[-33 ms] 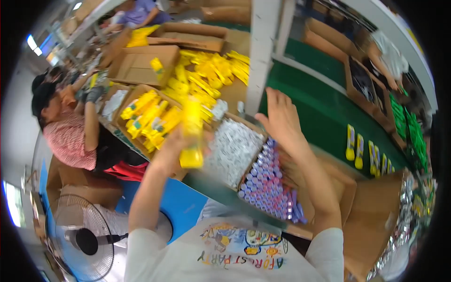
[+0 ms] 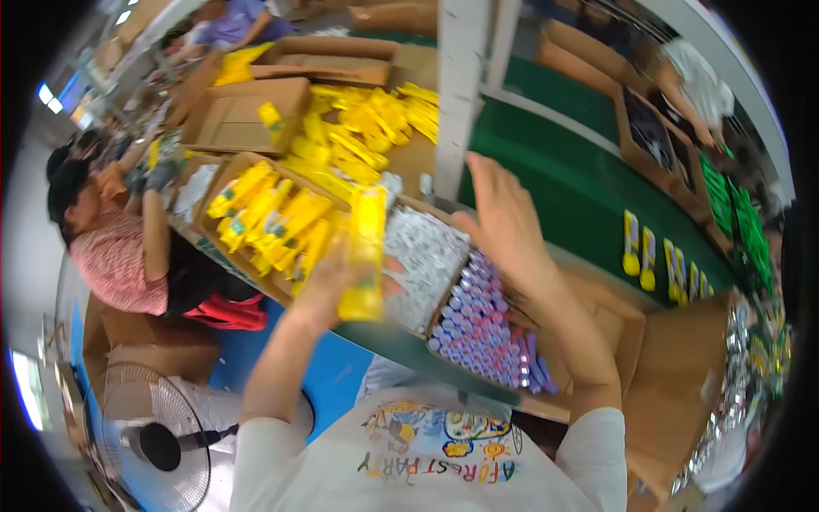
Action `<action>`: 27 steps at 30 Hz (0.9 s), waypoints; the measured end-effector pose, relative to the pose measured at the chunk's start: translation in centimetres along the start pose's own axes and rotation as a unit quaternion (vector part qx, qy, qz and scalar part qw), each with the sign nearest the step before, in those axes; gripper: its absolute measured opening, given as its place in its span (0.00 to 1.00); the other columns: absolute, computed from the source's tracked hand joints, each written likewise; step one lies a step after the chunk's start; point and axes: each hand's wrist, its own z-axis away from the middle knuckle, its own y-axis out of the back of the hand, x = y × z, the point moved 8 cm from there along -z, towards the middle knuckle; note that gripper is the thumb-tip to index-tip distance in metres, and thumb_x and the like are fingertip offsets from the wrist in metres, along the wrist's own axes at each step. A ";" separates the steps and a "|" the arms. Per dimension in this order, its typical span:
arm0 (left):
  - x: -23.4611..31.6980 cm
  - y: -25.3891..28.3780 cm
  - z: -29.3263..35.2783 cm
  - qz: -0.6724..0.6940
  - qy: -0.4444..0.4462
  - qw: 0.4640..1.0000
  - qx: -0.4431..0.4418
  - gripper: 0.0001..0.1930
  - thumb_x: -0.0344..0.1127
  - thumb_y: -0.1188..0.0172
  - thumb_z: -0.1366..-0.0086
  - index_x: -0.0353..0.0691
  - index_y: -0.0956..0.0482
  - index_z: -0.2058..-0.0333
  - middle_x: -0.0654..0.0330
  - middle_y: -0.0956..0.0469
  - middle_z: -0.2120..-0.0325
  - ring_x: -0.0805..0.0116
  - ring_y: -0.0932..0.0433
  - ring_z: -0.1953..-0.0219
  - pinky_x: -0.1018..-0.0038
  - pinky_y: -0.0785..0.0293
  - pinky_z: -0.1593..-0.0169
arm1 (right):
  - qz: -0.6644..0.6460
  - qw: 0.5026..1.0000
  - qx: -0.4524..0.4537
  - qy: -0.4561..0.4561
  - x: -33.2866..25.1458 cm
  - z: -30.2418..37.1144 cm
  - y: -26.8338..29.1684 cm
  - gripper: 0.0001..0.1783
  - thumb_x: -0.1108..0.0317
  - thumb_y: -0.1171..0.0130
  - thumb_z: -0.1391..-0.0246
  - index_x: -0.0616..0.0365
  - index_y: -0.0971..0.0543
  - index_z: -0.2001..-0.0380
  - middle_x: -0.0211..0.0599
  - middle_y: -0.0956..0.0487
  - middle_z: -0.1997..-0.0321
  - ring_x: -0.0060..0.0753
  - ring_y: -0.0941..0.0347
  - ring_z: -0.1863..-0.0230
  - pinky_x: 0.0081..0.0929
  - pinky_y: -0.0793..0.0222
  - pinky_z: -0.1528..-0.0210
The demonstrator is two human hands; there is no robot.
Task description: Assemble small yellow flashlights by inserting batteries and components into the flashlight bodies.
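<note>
Hand and Material Positions at the Bench

The left hand [image 2: 328, 286] is closed around an oblong yellow packet [image 2: 367, 243], smooth and glossy but blurred; fingertips show beyond its right side. The packet is upright in view, above the near edge of the bench [image 2: 397, 343], between two cardboard containers. On its left, an open carton [image 2: 207, 224] contains glossy yellow packs [image 2: 269, 218], stacked at a slant. On its right, a shallow box contains crinkled, silvery-clear pieces [image 2: 424, 264]. The right hand [image 2: 503, 213] is spread flat, fingers extended, thumb apart, with nothing visible in its hold. Below it, toward the near edge, slim cylinders [image 2: 473, 320] stand packed together, their round ends pale lilac. Toward the far edge lies a loose heap of yellow packages [image 2: 367, 124].
</note>
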 end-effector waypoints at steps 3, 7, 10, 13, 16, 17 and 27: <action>-5.2 -5.3 0.4 0.227 0.060 0.970 -0.068 0.35 0.28 0.46 0.43 0.43 0.46 0.36 0.54 0.26 0.55 0.59 0.24 0.52 0.66 0.25 0.50 | -0.358 0.892 -0.247 -0.121 -5.4 4.6 1.6 0.24 0.72 0.36 0.57 0.58 0.25 0.52 0.44 0.26 0.48 0.42 0.31 0.43 0.39 0.35 0.44; -8.1 -9.0 -1.7 0.202 0.023 0.979 -0.021 0.31 0.23 0.50 0.42 0.42 0.45 0.39 0.56 0.28 0.56 0.62 0.24 0.54 0.66 0.24 0.50 | -0.072 0.947 -0.072 0.304 -4.6 13.8 0.4 0.15 0.76 0.40 0.53 0.61 0.22 0.59 0.41 0.20 0.59 0.41 0.24 0.55 0.34 0.30 0.52; -9.7 -11.4 -0.9 -0.028 -0.076 0.996 -0.046 0.30 0.22 0.53 0.42 0.40 0.48 0.40 0.56 0.30 0.57 0.66 0.25 0.57 0.70 0.24 0.54 | -0.426 0.903 -0.038 0.037 0.4 14.7 0.6 0.11 0.75 0.41 0.47 0.59 0.22 0.58 0.37 0.21 0.69 0.26 0.23 0.69 0.23 0.30 0.68; -10.1 -13.4 0.7 -0.084 -0.098 0.988 -0.087 0.27 0.27 0.54 0.41 0.38 0.48 0.42 0.57 0.32 0.57 0.70 0.27 0.62 0.73 0.27 0.59 | -0.503 0.819 -0.073 -0.265 0.8 15.9 -0.7 0.06 0.71 0.39 0.45 0.64 0.21 0.66 0.23 0.26 0.79 0.09 0.31 0.75 0.14 0.38 0.75; -10.4 -13.4 0.8 -0.091 -0.090 0.988 -0.080 0.27 0.37 0.52 0.40 0.36 0.46 0.43 0.58 0.33 0.57 0.71 0.30 0.61 0.75 0.30 0.59 | -0.460 0.844 -0.006 -0.276 0.5 17.3 -0.8 0.05 0.72 0.38 0.46 0.63 0.21 0.69 0.22 0.26 0.78 0.08 0.34 0.78 0.13 0.41 0.79; -10.5 -13.1 0.5 -0.064 -0.098 0.991 -0.071 0.28 0.38 0.54 0.40 0.36 0.47 0.42 0.57 0.33 0.56 0.71 0.31 0.59 0.74 0.30 0.56 | -0.486 0.829 0.024 -0.275 0.1 17.7 -0.8 0.05 0.73 0.37 0.48 0.62 0.23 0.73 0.21 0.28 0.78 0.07 0.35 0.79 0.12 0.43 0.81; -10.5 -12.9 0.5 -0.125 -0.140 0.979 -0.081 0.26 0.43 0.59 0.33 0.34 0.46 0.41 0.55 0.35 0.52 0.66 0.33 0.51 0.71 0.35 0.47 | -0.417 0.860 0.066 -0.287 0.5 17.8 -0.4 0.06 0.74 0.35 0.51 0.60 0.24 0.71 0.21 0.30 0.78 0.07 0.37 0.80 0.11 0.42 0.81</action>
